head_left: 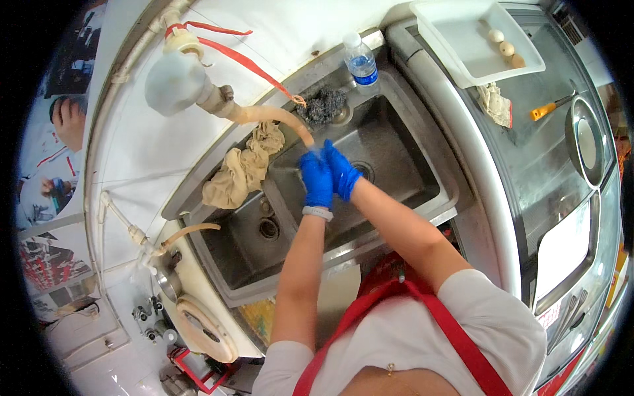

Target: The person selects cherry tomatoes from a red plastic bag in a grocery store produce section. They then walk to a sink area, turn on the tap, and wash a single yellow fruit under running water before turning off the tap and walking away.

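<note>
Both hands wear blue gloves and meet above the large sink basin point(396, 133), under the mouth of a tan rubber hose point(277, 115). A blurred stream of water seems to fall from the hose onto the fingertips. My left hand point(317, 182), with a pale band point(317, 213) at its wrist, lies against my right hand point(343, 171). No held thing shows, but the palms and most of the finger curl are hidden. Behind the right hand is a round drain point(364, 171). A crumpled beige cloth point(233, 180) lies on the sink's left rim, beside the hose.
Dark steel-wool scourers point(324, 105) and a water bottle point(362, 67) stand along the back rim. A second hose point(193, 230) overhangs the smaller basin point(237, 252). On the right counter are a white tub point(446, 39) with eggs, a yellow-handled tool point(543, 111) and a metal bowl point(574, 143).
</note>
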{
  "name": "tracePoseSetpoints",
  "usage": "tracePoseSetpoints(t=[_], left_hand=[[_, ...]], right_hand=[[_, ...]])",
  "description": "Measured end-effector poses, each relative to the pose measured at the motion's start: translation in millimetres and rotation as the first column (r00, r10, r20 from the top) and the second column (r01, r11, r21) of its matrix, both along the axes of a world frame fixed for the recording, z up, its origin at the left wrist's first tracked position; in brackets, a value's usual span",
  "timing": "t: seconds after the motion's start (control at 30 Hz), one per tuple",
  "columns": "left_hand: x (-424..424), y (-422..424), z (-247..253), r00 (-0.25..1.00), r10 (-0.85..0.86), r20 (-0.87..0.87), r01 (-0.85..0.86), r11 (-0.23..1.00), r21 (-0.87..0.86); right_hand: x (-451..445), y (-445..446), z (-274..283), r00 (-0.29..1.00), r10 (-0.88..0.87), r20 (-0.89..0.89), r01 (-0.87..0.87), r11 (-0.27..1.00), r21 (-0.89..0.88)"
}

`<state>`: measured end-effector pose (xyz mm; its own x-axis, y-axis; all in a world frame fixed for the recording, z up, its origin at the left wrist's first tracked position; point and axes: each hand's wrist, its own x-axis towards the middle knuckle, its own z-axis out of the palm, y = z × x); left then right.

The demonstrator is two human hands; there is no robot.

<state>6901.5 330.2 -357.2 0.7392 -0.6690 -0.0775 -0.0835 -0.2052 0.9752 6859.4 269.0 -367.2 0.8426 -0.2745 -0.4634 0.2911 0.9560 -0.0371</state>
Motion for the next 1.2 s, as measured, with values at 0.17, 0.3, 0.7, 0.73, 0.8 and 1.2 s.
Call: tracePoseSetpoints(t=[0.17, 0.3, 0.7, 0.73, 0.8, 1.2], left_hand=[[-13, -15, 25, 0.996, 0.070, 0.054, -0.078, 0.985, 0.151], [5, -4, 16, 0.983, 0.124, -0.136, -0.129, 0.991, -0.028], [14, 6, 22, 0.975, -0.041, 0.217, -0.008, 0.976, 0.219], [15, 2, 22, 0.978, 0.014, 0.206, -0.052, 0.982, 0.180], [15, -7, 32, 0.999, 0.029, 0.032, -0.035, 0.981, 0.191], [-7, -11, 60, 0.985, -0.129, -0.115, 0.135, 0.989, 0.052]], right_hand=[[0, 2, -12, 0.970, -0.033, 0.241, 0.014, 0.997, 0.079], [-3, 25, 14, 0.998, 0.010, -0.064, -0.021, 0.984, -0.180], [-21, 21, 28, 0.997, 0.009, 0.077, -0.007, 1.000, -0.022], [-18, 26, 22, 0.997, -0.028, 0.076, 0.027, 0.999, 0.019], [-18, 32, 17, 0.997, -0.016, -0.078, -0.009, 0.953, -0.302], [-19, 1, 19, 0.980, 0.128, -0.151, -0.150, 0.978, -0.147]])
